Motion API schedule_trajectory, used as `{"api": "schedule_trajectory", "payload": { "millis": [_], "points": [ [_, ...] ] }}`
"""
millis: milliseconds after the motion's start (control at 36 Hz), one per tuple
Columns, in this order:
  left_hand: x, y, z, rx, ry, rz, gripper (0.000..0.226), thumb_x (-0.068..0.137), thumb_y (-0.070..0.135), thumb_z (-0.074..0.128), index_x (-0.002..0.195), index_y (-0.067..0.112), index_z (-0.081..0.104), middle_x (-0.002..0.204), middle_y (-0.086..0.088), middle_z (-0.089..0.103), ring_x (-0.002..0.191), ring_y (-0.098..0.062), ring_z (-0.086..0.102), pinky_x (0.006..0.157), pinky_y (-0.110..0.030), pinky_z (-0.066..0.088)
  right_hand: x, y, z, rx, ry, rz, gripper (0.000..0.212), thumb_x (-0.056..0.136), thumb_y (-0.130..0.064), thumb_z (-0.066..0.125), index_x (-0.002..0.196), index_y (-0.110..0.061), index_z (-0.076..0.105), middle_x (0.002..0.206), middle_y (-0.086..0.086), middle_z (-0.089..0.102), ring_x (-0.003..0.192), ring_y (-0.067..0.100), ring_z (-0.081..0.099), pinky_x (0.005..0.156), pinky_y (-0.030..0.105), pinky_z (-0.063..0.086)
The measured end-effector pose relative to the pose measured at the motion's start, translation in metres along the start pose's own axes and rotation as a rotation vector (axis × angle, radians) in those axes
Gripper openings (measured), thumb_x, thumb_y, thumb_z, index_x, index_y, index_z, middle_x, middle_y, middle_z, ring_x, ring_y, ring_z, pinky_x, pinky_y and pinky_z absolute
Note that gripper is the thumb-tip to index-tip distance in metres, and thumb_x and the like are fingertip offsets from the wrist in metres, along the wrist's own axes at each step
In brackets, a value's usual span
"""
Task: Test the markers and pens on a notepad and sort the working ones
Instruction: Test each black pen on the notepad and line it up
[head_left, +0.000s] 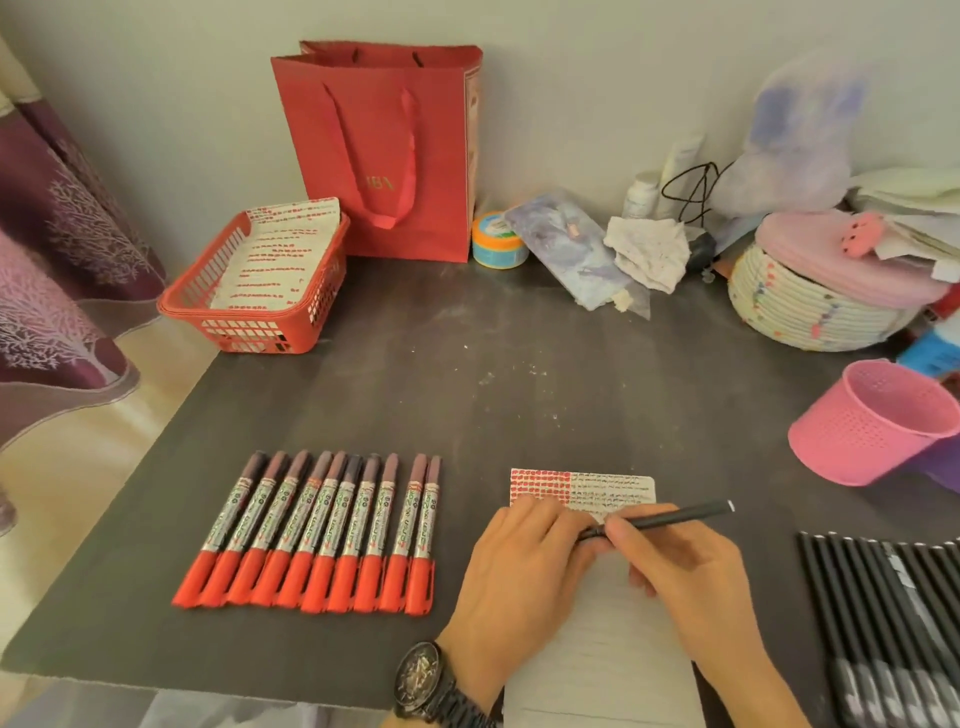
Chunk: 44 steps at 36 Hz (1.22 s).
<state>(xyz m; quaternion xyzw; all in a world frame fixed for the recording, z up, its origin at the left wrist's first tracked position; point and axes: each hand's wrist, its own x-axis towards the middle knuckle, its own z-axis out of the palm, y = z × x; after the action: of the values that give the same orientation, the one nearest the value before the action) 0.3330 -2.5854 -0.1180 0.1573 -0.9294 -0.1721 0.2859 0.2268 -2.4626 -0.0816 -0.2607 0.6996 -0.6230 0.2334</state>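
Here, the right hand (691, 587) pinches a black pen (675, 517) in a closed grip over the notepad (608, 654), at 5 o'clock on the desk (467, 389); the left hand (519, 564) rests nearly flat on it.

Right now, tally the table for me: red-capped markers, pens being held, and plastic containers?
Red-capped markers: 10
Black pen, held: 1
Red basket: 1
Pink perforated cup: 1
Total: 13
The row of black pens at the right edge is cut off, so it is not counted.
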Motion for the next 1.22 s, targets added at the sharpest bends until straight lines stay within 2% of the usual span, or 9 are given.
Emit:
{"api": "schedule_trajectory", "payload": {
  "millis": [139,250,417,500,611,694,861,1028,1222],
  "points": [
    [-0.001,0.003,-0.006,0.048,0.013,0.010,0.043,0.100,0.046,0.047,0.064,0.025,0.040,0.057,0.009,0.045,0.054,-0.009,0.030,0.053,-0.026,0.025,-0.001,0.005,-0.002,0.028,-0.068,-0.017,0.015,0.079,-0.042,0.071,0.092,-0.038,0.078,0.081,-0.007,0.077,0.060,0.004,0.063,0.053,0.014,0.047],
    [0.001,-0.001,-0.009,0.061,0.004,-0.080,0.063,0.094,0.070,0.042,0.053,0.024,0.028,0.046,0.011,0.034,0.045,-0.009,0.031,0.045,-0.025,0.022,-0.003,0.013,-0.008,0.074,-0.067,-0.048,0.009,0.089,-0.040,0.072,0.089,-0.033,0.078,0.071,-0.005,0.072,0.056,0.005,0.056,0.054,0.016,0.046],
    [0.005,-0.005,-0.003,-0.015,-0.070,-0.057,0.043,0.088,0.073,0.049,0.078,0.032,0.040,0.089,0.017,0.054,0.087,-0.008,0.048,0.075,-0.025,0.040,0.004,0.015,-0.019,0.453,0.206,0.074,0.012,0.090,-0.028,0.061,0.085,-0.018,0.066,0.063,0.013,0.062,0.043,0.024,0.050,0.042,0.025,0.040],
    [0.005,-0.006,0.003,-0.025,-0.148,-0.158,0.053,0.085,0.072,0.050,0.115,0.028,0.050,0.118,0.012,0.058,0.121,-0.010,0.051,0.100,-0.029,0.042,0.015,0.013,-0.028,0.376,0.232,0.103,0.006,0.089,-0.022,0.063,0.084,-0.020,0.060,0.067,0.014,0.064,0.046,0.022,0.054,0.041,0.028,0.045],
    [0.004,-0.006,0.006,-0.044,-0.200,-0.226,0.071,0.083,0.071,0.050,0.138,0.027,0.042,0.114,0.014,0.059,0.134,-0.006,0.041,0.110,-0.022,0.030,0.030,0.010,-0.030,0.178,0.243,0.103,0.020,0.097,-0.022,0.066,0.077,-0.019,0.064,0.064,0.011,0.068,0.046,0.015,0.056,0.042,0.028,0.050],
    [0.003,-0.007,0.005,-0.063,-0.209,-0.249,0.073,0.082,0.071,0.052,0.140,0.029,0.040,0.106,0.020,0.054,0.135,-0.002,0.039,0.109,-0.016,0.024,0.037,0.011,-0.029,0.085,0.247,0.108,0.022,0.096,-0.027,0.067,0.077,-0.018,0.070,0.064,0.010,0.069,0.047,0.012,0.058,0.045,0.025,0.051],
    [0.004,-0.006,0.004,-0.094,-0.202,-0.262,0.064,0.080,0.068,0.055,0.130,0.029,0.045,0.113,0.019,0.056,0.137,-0.002,0.039,0.108,-0.023,0.034,0.038,0.025,-0.022,-0.234,0.379,-0.001,0.039,0.088,-0.046,0.074,0.061,-0.023,0.058,0.048,-0.003,0.062,0.043,0.006,0.057,0.051,0.013,0.043],
    [0.005,-0.006,0.003,-0.098,-0.189,-0.249,0.065,0.080,0.066,0.057,0.132,0.028,0.046,0.097,0.024,0.047,0.135,-0.002,0.041,0.107,-0.023,0.035,0.039,0.033,-0.023,-0.271,0.401,0.011,0.040,0.092,-0.031,0.070,0.058,-0.019,0.054,0.046,-0.004,0.062,0.041,0.003,0.055,0.051,0.013,0.043],
    [0.005,-0.005,0.004,-0.096,-0.198,-0.256,0.050,0.080,0.063,0.062,0.113,0.031,0.044,0.120,0.018,0.059,0.137,-0.003,0.039,0.106,-0.022,0.033,0.040,0.034,-0.023,-0.341,0.387,-0.003,0.037,0.093,-0.030,0.069,0.060,-0.021,0.056,0.048,-0.007,0.063,0.044,0.003,0.058,0.053,0.012,0.045]
  ]
}}
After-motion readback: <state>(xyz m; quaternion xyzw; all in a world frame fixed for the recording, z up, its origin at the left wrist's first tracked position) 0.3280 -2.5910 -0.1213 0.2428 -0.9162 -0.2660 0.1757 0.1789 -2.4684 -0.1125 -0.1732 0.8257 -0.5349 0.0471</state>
